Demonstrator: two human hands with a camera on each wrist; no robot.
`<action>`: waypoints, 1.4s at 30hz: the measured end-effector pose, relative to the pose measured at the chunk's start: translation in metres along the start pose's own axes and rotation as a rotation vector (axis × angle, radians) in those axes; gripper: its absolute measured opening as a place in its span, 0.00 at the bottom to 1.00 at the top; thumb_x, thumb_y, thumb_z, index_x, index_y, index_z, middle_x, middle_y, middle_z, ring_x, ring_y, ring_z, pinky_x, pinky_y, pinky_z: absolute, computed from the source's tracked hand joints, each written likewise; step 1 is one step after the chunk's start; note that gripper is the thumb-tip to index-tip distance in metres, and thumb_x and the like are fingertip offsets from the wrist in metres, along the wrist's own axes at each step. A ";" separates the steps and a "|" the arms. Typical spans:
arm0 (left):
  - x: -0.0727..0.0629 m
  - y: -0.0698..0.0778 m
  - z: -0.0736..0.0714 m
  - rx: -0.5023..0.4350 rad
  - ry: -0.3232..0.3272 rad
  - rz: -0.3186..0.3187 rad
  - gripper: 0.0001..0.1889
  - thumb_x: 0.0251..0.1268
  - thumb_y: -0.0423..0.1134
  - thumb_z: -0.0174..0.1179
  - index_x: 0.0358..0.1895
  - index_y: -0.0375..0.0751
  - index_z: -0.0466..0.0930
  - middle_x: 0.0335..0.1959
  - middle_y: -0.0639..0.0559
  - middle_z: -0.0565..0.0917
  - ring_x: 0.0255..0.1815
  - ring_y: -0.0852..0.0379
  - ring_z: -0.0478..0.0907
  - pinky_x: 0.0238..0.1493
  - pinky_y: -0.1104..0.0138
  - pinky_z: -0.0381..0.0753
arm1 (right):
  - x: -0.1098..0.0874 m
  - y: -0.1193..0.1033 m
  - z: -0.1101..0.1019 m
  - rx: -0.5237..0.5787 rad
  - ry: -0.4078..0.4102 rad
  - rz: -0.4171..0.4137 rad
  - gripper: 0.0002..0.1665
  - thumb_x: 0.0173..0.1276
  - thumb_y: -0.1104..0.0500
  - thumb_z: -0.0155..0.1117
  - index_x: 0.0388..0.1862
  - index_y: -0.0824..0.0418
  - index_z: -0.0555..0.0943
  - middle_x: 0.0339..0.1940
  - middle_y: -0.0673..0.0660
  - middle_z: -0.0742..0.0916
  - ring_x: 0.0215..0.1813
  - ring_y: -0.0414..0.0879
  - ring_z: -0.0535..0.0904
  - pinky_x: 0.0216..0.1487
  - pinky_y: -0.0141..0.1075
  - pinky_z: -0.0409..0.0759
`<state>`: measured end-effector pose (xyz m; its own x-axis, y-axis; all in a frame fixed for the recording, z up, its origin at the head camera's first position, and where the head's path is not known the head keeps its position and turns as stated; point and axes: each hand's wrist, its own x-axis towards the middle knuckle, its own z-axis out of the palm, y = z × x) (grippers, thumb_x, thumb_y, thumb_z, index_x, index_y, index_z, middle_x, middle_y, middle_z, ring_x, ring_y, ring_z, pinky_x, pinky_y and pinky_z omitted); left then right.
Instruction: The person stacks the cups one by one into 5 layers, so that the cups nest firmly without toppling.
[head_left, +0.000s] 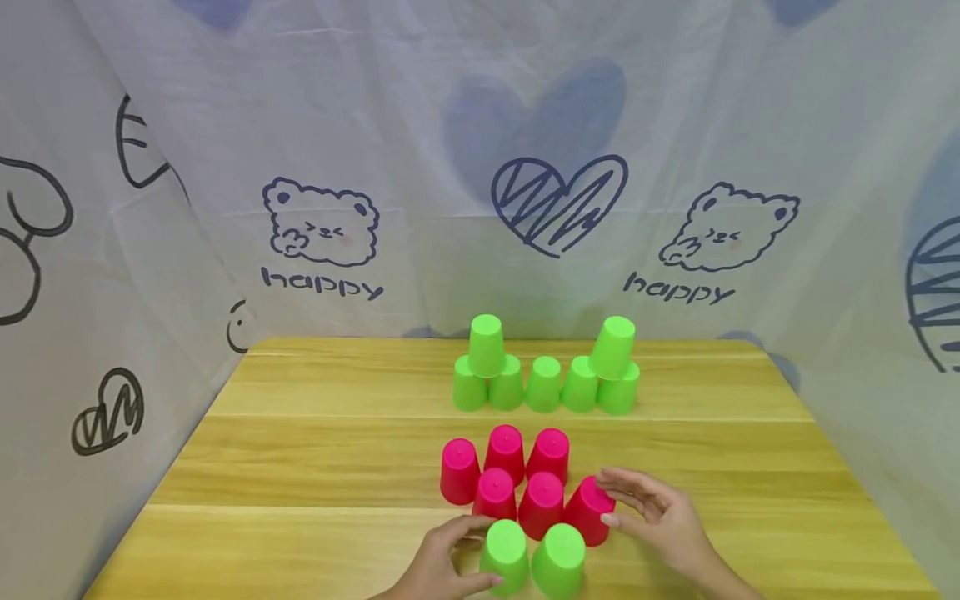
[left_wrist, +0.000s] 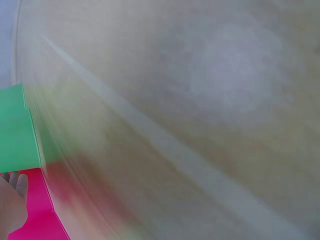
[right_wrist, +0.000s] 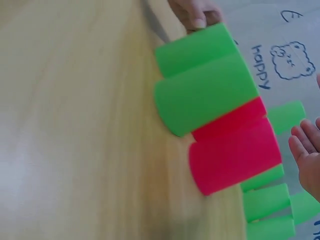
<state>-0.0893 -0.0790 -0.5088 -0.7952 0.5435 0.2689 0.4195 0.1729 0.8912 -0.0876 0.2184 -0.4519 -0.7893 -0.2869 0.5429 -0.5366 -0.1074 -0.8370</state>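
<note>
1. With left hand [head_left: 447,560], clamping upturned front-left green cup [head_left: 506,552] at bottom centre.
2. With right hand [head_left: 660,521], fingers parted, hovering beside rightmost pink cup [head_left: 587,515], lower right of centre.
3. Seeing wooden worktop [head_left: 300,467] beneath.

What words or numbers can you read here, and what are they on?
"happy", under the left bear drawing on the white cloth.
"happy", under the cloth's right bear drawing.
"happy" again, sideways, in the right wrist view.
A cut-off mark at that view's edge: unreadable.
Green cups and pink cups: no writing visible.
</note>
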 end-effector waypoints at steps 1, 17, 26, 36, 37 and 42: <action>0.000 0.000 0.000 -0.001 0.001 0.007 0.26 0.52 0.44 0.68 0.56 0.42 0.73 0.51 0.45 0.80 0.52 0.62 0.77 0.51 0.64 0.81 | -0.003 0.001 0.002 -0.008 -0.006 0.007 0.26 0.52 0.83 0.58 0.53 0.85 0.67 0.54 0.53 0.83 0.55 0.38 0.79 0.55 0.27 0.77; 0.003 -0.007 0.006 0.007 -0.003 0.036 0.27 0.51 0.44 0.68 0.55 0.41 0.72 0.51 0.45 0.80 0.51 0.62 0.77 0.51 0.67 0.80 | -0.028 0.001 0.023 -0.126 0.044 0.176 0.25 0.53 0.76 0.64 0.52 0.77 0.73 0.53 0.44 0.83 0.55 0.30 0.77 0.55 0.20 0.73; 0.003 -0.007 0.006 0.015 -0.013 0.005 0.27 0.52 0.45 0.68 0.55 0.41 0.73 0.51 0.47 0.80 0.52 0.63 0.76 0.52 0.67 0.80 | -0.041 0.007 0.030 -0.119 0.026 0.244 0.25 0.56 0.74 0.63 0.55 0.73 0.73 0.54 0.44 0.83 0.56 0.29 0.76 0.56 0.21 0.73; 0.003 -0.004 0.006 0.026 -0.012 0.012 0.25 0.53 0.45 0.67 0.54 0.42 0.73 0.50 0.47 0.80 0.51 0.62 0.76 0.52 0.67 0.80 | -0.047 0.021 0.034 -0.330 -0.019 0.260 0.31 0.53 0.63 0.71 0.56 0.69 0.74 0.52 0.68 0.81 0.55 0.27 0.76 0.54 0.22 0.75; 0.003 -0.004 0.006 0.027 -0.014 0.006 0.25 0.53 0.45 0.67 0.54 0.42 0.73 0.50 0.47 0.80 0.51 0.62 0.76 0.52 0.67 0.79 | -0.047 0.024 0.034 -0.340 -0.030 0.234 0.31 0.53 0.63 0.71 0.56 0.70 0.73 0.52 0.69 0.81 0.55 0.27 0.76 0.54 0.22 0.75; 0.003 -0.004 0.006 0.031 -0.020 -0.008 0.25 0.52 0.45 0.67 0.54 0.42 0.73 0.50 0.48 0.80 0.51 0.63 0.76 0.52 0.67 0.79 | -0.050 0.034 0.034 -0.292 -0.046 0.185 0.32 0.52 0.66 0.71 0.56 0.72 0.72 0.54 0.59 0.82 0.55 0.28 0.76 0.54 0.23 0.75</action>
<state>-0.0906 -0.0735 -0.5133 -0.7899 0.5579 0.2545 0.4271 0.2027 0.8812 -0.0559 0.1965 -0.5094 -0.8705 -0.3197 0.3741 -0.4533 0.2251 -0.8624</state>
